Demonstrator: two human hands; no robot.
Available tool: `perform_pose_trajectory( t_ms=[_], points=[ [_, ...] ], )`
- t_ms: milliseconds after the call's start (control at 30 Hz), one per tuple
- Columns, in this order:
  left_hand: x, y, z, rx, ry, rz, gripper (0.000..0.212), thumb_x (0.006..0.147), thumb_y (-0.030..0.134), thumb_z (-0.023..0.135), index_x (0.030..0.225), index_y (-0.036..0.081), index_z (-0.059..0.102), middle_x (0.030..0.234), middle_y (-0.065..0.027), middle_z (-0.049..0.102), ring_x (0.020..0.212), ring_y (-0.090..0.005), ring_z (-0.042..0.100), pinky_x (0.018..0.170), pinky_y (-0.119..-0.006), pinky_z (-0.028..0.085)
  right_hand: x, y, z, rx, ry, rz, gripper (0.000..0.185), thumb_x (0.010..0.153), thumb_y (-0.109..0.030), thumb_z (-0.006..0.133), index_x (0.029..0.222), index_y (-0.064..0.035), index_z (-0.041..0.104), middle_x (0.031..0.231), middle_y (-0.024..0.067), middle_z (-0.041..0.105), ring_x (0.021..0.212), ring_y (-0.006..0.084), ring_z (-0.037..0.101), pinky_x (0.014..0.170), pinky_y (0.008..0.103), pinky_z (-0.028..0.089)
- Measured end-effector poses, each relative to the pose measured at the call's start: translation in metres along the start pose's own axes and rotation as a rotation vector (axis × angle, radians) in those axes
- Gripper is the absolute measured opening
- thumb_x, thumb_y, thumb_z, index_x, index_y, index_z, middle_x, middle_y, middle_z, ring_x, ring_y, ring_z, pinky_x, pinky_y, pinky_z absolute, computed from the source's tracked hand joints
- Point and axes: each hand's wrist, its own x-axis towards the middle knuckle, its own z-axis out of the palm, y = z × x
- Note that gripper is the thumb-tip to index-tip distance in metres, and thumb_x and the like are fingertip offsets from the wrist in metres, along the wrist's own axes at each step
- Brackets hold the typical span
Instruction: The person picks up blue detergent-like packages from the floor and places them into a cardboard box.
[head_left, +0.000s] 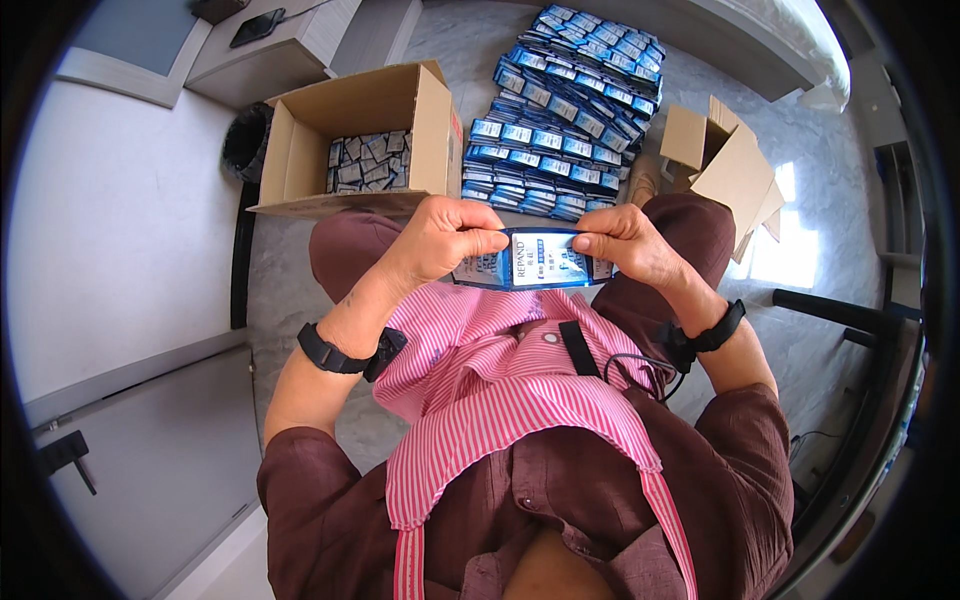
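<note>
A short strip of joined blue-and-white foil sachets (545, 260) is stretched between my hands, above my lap, with printed fronts facing up. My left hand (448, 244) pinches its upper edge left of the middle, thumb on top. Farther right along the same edge, my right hand (634, 244) grips it between thumb and fingers. Just beyond my hands, a large heap of folded sachet strips (559, 142) lies in layered rows on the floor. Left of the heap stands an open cardboard box (375, 97), and many loose sachets (369, 163) cover its bottom.
Folded cardboard (739, 176) leans right of the heap, near my foot (643, 180). A black-lined bin (246, 142) stands behind the box's left side. A phone (257, 28) rests on a cabinet at upper left. Dark furniture legs (832, 309) jut in from the right.
</note>
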Motion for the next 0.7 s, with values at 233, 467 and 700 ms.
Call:
perform_pose_trajectory(
  t_ms=[233,467,700],
  points=[
    [-0.011,-0.016,-0.06,-0.311,0.413,-0.092,0.012,0.091,0.013,0.061,0.09,0.001,0.065,0.082,-0.0024,0.066,0.071,-0.0086,0.062,0.066,-0.023,0.05,-0.018,0.007,-0.03,-0.014,0.233,0.005,0.022,0.094,-0.018,0.059,0.081,-0.0001,0.062,0.065,-0.0041,0.051,0.059,0.0031,0.044,0.051,0.0234,0.038],
    [0.039,-0.009,0.016,-0.123,0.055,-0.178,0.02,0.092,0.02,0.063,0.095,0.0,0.067,0.084,0.0014,0.063,0.076,-0.0057,0.056,0.068,-0.023,0.046,0.023,-0.033,-0.002,-0.522,-0.069,-0.095,0.02,0.087,-0.019,0.064,0.084,0.0004,0.063,0.067,0.015,0.058,0.057,0.0215,0.053,0.055,0.0347,0.043],
    [0.033,0.002,0.019,0.125,-0.081,-0.12,0.011,0.086,0.01,0.065,0.083,0.001,0.069,0.071,0.0015,0.06,0.066,-0.0048,0.052,0.06,-0.022,0.042,0.028,-0.032,-0.002,-0.492,-0.147,-0.055,0.02,0.087,-0.021,0.064,0.085,-0.0005,0.066,0.065,0.0125,0.058,0.057,0.0175,0.053,0.055,0.0327,0.043]
  ],
)
